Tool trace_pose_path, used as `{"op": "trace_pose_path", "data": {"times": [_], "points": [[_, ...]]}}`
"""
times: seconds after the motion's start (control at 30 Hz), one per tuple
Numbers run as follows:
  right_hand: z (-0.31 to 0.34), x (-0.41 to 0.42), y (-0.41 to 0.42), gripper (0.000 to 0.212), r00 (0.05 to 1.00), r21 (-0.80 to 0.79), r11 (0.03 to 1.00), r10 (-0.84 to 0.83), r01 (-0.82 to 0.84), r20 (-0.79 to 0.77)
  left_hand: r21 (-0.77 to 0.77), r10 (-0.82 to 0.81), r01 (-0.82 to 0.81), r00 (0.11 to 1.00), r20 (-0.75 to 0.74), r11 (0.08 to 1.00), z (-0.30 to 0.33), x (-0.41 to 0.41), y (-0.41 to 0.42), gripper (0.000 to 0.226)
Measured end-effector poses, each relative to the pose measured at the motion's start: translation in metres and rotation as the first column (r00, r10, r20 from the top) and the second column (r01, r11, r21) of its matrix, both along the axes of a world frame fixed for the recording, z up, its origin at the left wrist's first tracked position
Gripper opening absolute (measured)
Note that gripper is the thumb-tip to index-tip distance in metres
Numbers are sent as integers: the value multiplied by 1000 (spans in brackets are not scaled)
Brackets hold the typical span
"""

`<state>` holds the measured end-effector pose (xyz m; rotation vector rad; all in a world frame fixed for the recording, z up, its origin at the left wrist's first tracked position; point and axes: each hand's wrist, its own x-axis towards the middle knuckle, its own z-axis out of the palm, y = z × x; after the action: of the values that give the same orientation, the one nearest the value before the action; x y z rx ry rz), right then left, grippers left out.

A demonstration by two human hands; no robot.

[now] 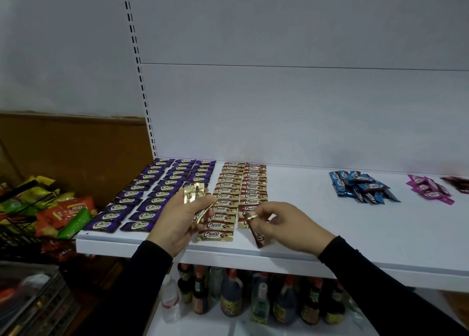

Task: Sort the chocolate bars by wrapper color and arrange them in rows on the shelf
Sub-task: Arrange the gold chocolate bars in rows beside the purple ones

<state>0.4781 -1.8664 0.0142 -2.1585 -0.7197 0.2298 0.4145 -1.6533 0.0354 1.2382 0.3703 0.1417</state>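
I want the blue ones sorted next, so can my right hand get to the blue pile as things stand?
Probably, but not yet: the right hand pinches a gold bar, though bare shelf lies between it and the blue pile.

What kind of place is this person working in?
Most likely a small shop. A white metal display shelf on a slotted upright holds many identical wrapped chocolate bars in purple rows; sauce bottles stand below, and bright snack packets fill a wire rack alongside.
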Motion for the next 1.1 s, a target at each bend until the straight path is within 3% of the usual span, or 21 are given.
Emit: {"op": "trace_pose_path", "data": {"times": [0.13,0.2,0.47,0.63,0.8,0.93,1.1], "points": [[2,-4,-7,7,976,236,961,-102,147,-192,3,9,-9,1000,-12,1000,-1,0,2,21],[0,-6,-9,15,963,278,942,-122,188,-238,-2,7,-7,1000,-7,1000,-2,0,2,22],[-18,-9,-10,5,975,-28,981,-188,193,121,-25,-9,9,1000,6,1000,-4,0,1,21],[-16,-9,-11,7,964,-51,977,-196,208,179,-17,-15,15,1000,10,1000,-6,1,1,20],[-17,-14,-9,18,970,-170,980,-61,103,237,-13,-14,14,1000,1,1000,-7,2,2,18],[-18,-12,-8,14,971,-111,990,-55,83,233,7,-19,19,1000,6,1000,-9,3,1,16],[-15,-9,-5,16,938,-170,983,-3,66,348,10,-8,8,1000,-11,1000,-8,2,2,15]]}}
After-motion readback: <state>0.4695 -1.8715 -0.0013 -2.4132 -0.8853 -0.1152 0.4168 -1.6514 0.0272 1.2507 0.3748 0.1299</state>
